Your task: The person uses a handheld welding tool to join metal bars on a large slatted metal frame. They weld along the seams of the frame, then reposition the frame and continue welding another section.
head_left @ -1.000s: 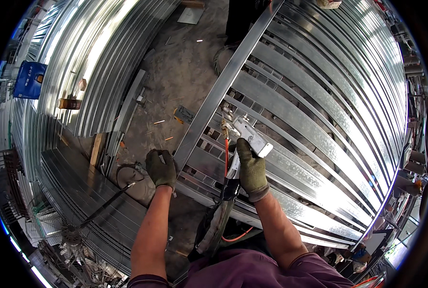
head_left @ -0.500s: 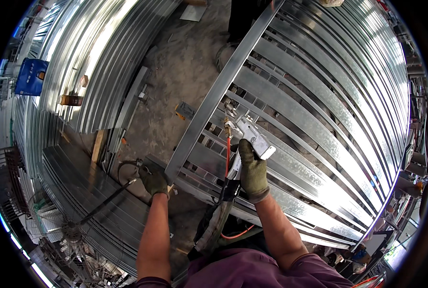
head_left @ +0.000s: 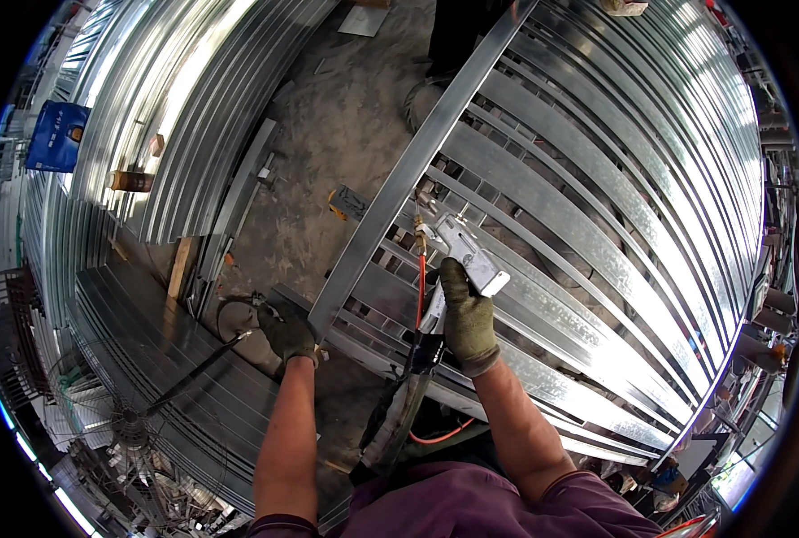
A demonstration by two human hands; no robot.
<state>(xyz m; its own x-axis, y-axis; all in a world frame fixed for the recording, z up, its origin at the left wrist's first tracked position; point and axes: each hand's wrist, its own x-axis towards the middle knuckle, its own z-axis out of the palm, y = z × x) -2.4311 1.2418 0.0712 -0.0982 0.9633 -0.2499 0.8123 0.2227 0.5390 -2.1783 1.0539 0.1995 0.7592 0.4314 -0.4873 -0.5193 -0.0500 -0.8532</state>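
My right hand (head_left: 469,316), in an olive work glove, is wrapped around a silver handheld welding gun (head_left: 469,254). The gun's metal nozzle reaches up-left to the inner edge of a long side rail (head_left: 408,168) on a slatted galvanized metal frame (head_left: 507,193). A red hose (head_left: 421,291) and a thick black-sleeved cable (head_left: 401,403) run from the gun toward my body. My left hand (head_left: 287,330), gloved alike, is beside the rail's near end. Its fingers look curled, and what they hold, if anything, is hidden.
Ribbed metal sections (head_left: 198,125) lie stacked at left, bearing a blue bag (head_left: 57,136) and a brown jar (head_left: 131,181). A caged fan (head_left: 132,430) stands low left. A yellow-and-grey tool (head_left: 349,203) rests on the floor beyond the rail; a person's dark-clothed legs (head_left: 453,40) show farther off.
The view has shifted slightly. My right hand and the welding gun sit a touch farther left against the frame; my left hand stays by the rail's end.
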